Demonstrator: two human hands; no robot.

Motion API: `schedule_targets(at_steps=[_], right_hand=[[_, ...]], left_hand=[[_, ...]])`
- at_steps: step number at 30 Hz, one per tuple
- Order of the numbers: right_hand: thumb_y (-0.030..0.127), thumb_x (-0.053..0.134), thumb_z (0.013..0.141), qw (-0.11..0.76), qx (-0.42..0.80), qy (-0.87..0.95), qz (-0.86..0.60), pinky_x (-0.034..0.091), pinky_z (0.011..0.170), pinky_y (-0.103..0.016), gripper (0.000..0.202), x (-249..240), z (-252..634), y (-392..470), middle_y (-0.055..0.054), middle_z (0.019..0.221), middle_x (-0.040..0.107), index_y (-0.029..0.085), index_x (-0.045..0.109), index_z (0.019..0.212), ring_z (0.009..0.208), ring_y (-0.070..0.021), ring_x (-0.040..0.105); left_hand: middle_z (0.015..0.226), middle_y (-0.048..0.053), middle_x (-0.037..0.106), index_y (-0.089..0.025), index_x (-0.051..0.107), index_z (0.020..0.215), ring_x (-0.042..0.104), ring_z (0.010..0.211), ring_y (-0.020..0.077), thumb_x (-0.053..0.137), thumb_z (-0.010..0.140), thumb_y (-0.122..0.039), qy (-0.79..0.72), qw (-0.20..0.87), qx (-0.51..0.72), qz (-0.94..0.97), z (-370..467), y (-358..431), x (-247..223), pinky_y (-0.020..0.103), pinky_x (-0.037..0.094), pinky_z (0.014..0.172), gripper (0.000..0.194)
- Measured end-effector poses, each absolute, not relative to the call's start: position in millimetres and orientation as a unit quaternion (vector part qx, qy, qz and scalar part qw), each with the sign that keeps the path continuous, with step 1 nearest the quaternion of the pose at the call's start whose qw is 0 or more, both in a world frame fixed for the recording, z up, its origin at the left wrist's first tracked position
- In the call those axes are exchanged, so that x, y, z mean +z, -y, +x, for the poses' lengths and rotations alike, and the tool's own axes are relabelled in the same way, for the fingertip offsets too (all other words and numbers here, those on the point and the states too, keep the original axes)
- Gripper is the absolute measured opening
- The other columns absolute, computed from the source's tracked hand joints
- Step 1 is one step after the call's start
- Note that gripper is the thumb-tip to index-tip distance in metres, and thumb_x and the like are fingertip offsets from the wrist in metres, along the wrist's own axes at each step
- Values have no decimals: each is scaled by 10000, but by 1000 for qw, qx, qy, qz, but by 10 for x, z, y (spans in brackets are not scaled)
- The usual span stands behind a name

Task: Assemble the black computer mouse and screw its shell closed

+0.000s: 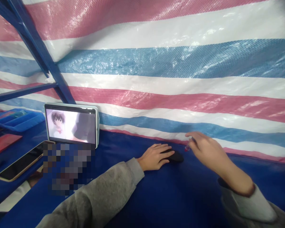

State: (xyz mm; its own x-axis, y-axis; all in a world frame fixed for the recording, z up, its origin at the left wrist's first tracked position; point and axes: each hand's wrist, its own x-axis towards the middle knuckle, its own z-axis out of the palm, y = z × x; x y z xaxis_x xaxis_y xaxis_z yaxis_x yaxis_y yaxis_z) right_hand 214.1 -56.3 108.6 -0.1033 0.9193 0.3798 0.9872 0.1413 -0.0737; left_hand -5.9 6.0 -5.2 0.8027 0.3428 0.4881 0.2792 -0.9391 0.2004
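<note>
My left hand (pixel 155 157) lies palm down on the blue surface, fingers spread, with its fingertips on the near side of a black mouse-like object (pixel 176 156). To the right, my right hand (pixel 205 148) is raised above the surface, bent at the wrist. Its thumb and fingers close around a small clear item with a pinkish-red end (pixel 187 147), too small to name. Grey sleeves cover both forearms.
A tablet (pixel 71 125) showing an animated picture stands at the left. Beside it lie a phone (pixel 26 161), a red flat object (pixel 3 144) and a blue divided tray (pixel 19 119). A striped tarp (pixel 156 63) hangs behind, with a blue metal frame (pixel 41 47) at the left.
</note>
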Motion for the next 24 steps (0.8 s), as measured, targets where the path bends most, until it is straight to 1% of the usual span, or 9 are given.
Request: schedule_targets(at_steps=[3, 7, 9, 10, 12, 14, 16, 19, 24], right_hand=[[267, 381, 917, 180, -94, 745, -635, 462, 670, -328, 323, 1087, 2152, 561, -86, 943, 738, 188, 656, 1067, 822, -250, 692], [369, 370, 956, 165, -88, 746, -639, 415, 599, -313, 326, 1111, 2139, 560, -50, 747, 718, 220, 657, 915, 691, -239, 679], [423, 343, 969, 149, -83, 741, -649, 387, 563, -309, 362, 1124, 2126, 560, -36, 673, 692, 227, 636, 887, 628, -234, 664], [435, 327, 974, 143, -80, 738, -654, 381, 552, -308, 375, 1128, 2119, 559, -36, 667, 687, 225, 628, 899, 617, -233, 662], [413, 305, 978, 145, -77, 736, -656, 394, 558, -309, 373, 1132, 2107, 559, -50, 742, 704, 216, 620, 945, 650, -233, 670], [338, 313, 965, 168, -71, 743, -644, 432, 608, -316, 336, 1129, 2101, 561, -69, 890, 719, 204, 619, 995, 729, -229, 681], [268, 340, 930, 188, -59, 754, -626, 460, 665, -325, 307, 1123, 2102, 565, -75, 974, 713, 197, 619, 1036, 770, -220, 681], [231, 366, 898, 198, -46, 759, -618, 471, 686, -329, 302, 1112, 2107, 569, -73, 940, 717, 194, 622, 1054, 740, -211, 676], [296, 360, 940, 180, -40, 753, -632, 443, 641, -328, 286, 1126, 2091, 575, -43, 775, 707, 210, 632, 967, 686, -221, 659]], left_hand=[[1436, 73, 497, -256, 465, 1400, 451, 1342, 224, 489, 982, -348, -161, 57, 269, 948, -62, -65, -61, 400, 354, 1113, 429], [1434, 73, 499, -261, 467, 1397, 453, 1340, 230, 493, 981, -342, -160, 59, 270, 948, -63, -64, -74, 408, 355, 1110, 425], [1433, 74, 500, -259, 468, 1397, 455, 1338, 229, 489, 983, -341, -162, 59, 272, 947, -61, -64, -80, 408, 357, 1109, 423], [1432, 75, 501, -254, 471, 1395, 455, 1339, 229, 487, 984, -341, -163, 59, 273, 946, -60, -64, -81, 407, 358, 1108, 420], [1431, 78, 502, -240, 479, 1389, 454, 1339, 229, 485, 984, -337, -161, 57, 275, 946, -58, -62, -78, 405, 361, 1106, 416], [1430, 80, 503, -228, 486, 1383, 457, 1335, 229, 484, 983, -334, -158, 56, 275, 947, -58, -58, -67, 404, 363, 1104, 413], [1427, 79, 507, -223, 490, 1380, 464, 1329, 229, 482, 984, -334, -158, 57, 274, 947, -59, -54, -52, 405, 362, 1105, 412], [1428, 76, 506, -225, 490, 1380, 465, 1327, 231, 474, 987, -343, -163, 59, 268, 948, -61, -54, -43, 407, 359, 1108, 411], [1446, 65, 486, -239, 474, 1396, 461, 1328, 233, 477, 987, -350, -169, 65, 263, 948, -57, -63, -72, 407, 350, 1113, 424]])
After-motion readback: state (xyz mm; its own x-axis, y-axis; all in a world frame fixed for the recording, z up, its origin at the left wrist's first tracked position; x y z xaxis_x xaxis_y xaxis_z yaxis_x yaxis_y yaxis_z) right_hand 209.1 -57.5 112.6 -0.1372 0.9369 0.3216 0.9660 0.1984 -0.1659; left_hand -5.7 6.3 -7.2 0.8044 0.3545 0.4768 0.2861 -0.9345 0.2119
